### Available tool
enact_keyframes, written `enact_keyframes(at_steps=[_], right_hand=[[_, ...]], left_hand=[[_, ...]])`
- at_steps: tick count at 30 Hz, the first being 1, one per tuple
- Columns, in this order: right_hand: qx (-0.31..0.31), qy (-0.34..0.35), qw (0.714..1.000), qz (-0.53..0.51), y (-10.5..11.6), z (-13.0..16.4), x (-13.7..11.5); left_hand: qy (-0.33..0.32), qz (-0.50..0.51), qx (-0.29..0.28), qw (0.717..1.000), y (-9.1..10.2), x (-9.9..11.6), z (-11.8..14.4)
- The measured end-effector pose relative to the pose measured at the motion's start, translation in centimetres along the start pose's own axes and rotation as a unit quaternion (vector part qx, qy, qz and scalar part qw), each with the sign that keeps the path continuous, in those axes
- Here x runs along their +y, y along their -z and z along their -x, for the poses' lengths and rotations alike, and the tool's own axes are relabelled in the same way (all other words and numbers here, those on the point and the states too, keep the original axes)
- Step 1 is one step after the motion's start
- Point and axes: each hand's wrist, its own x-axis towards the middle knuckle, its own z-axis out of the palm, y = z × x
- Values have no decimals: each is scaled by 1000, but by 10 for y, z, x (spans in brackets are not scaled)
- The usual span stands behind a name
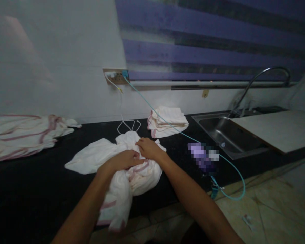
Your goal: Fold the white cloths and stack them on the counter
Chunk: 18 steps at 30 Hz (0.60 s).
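Note:
A crumpled white cloth with pink edging (pixel 96 156) lies on the black counter (pixel 27 183), part of it hanging over the front edge. My left hand (pixel 122 161) presses down on its middle with fingers closed on a fold. My right hand (pixel 148 148) pinches the cloth just beside the left hand, near its upper bunch. Both forearms reach in from the bottom of the view.
A folded stack of white cloths (pixel 167 121) sits behind, a loose pile (pixel 22 134) at far left. A teal cable (pixel 162 118) runs from the wall socket (pixel 115 76) past a blurred object (pixel 203 157). Steel sink (pixel 226 134), tap, white board (pixel 279 128) at right.

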Motion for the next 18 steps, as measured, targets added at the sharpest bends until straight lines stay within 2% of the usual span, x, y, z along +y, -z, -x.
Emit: enact_keyframes(at_steps=[2,4,6,8,10,13,15,17,18], right_hand=[[-4,-37,999,40,1,0,-2],[1,-80,995,65,3,1,-3],[5,-129,989,77,5,3,-3],[2,-173,981,84,8,5,-4],[-4,-202,975,90,11,7,-6],[-4,-228,968,101,18,10,-14],[-7,-239,965,104,23,10,-21],[-20,-243,965,98,25,10,-26],[-25,-244,965,92,26,10,-28]], left_hand=[[25,-112,109,987,-18,14,13],[-17,-179,166,970,-36,23,30],[-105,-202,170,959,-50,23,49],[-187,-201,148,950,-57,16,67],[-228,-199,119,946,-57,2,83],[-242,-197,70,947,-42,-32,101],[-234,-188,63,952,-20,-68,110],[-188,-195,118,955,11,-110,121],[-145,-209,170,952,27,-129,127]])
